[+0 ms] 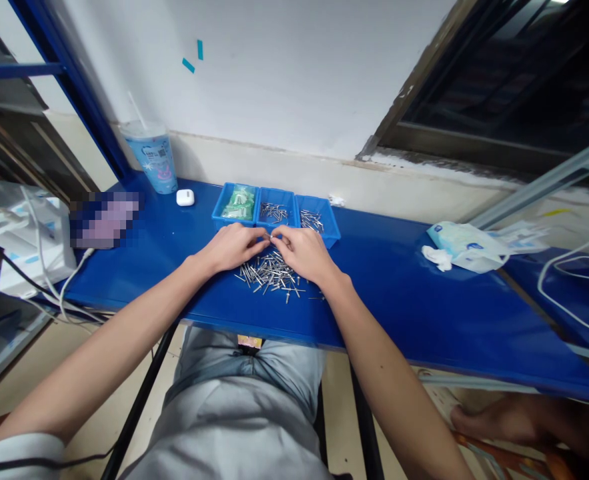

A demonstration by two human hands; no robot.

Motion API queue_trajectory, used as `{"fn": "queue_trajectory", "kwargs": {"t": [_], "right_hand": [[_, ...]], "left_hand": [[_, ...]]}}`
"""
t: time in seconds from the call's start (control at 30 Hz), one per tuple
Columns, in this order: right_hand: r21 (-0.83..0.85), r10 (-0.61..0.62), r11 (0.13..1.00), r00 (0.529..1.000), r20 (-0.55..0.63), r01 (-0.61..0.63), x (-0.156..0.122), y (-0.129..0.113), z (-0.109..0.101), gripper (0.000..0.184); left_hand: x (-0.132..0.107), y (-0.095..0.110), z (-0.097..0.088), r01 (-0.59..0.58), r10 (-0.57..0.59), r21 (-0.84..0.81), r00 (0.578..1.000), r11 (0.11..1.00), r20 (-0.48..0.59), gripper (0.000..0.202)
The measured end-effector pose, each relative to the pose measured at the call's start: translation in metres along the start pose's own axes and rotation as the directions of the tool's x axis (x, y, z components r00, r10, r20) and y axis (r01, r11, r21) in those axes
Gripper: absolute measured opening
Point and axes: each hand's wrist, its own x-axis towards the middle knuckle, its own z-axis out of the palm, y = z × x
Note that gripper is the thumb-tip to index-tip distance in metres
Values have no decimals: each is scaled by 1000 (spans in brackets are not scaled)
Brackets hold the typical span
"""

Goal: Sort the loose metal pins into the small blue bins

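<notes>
A loose heap of metal blind rivets (273, 272) lies on the blue tabletop, close to its front edge. Just beyond the heap, my left hand (237, 245) and my right hand (301, 250) meet fingertip to fingertip. Both are closed in a pinch. A small shiny bit shows at the right fingertips; what the left fingers hold is hidden. Behind my hands stand three joined blue bins. The left bin (217, 217) has green-and-clear plastic packets (240, 202) in it. Rivets lie in the middle bin (276, 194) and in the right bin (330, 223).
A blue cup (154, 160) with a straw and a white earbud case (185, 197) stand at the back left. White cables and a power strip (34, 247) are at far left, beside a blurred-out purple object (107, 220). A tissue pack (467, 247) lies right. Someone's foot (474, 420) shows below.
</notes>
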Motion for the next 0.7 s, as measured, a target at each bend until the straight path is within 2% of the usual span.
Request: {"fn": "queue_trajectory", "kwargs": {"t": [0.23,0.7], "right_hand": [[26,-21,999,999,-36,22,0,5,2,21],[154,-63,986,997,-36,68,-1,2,3,21]], "left_hand": [[-1,1,-2,-22,16,-54,994,998,-104,31],[-2,1,-2,-44,14,-138,978,989,-209,25]]}}
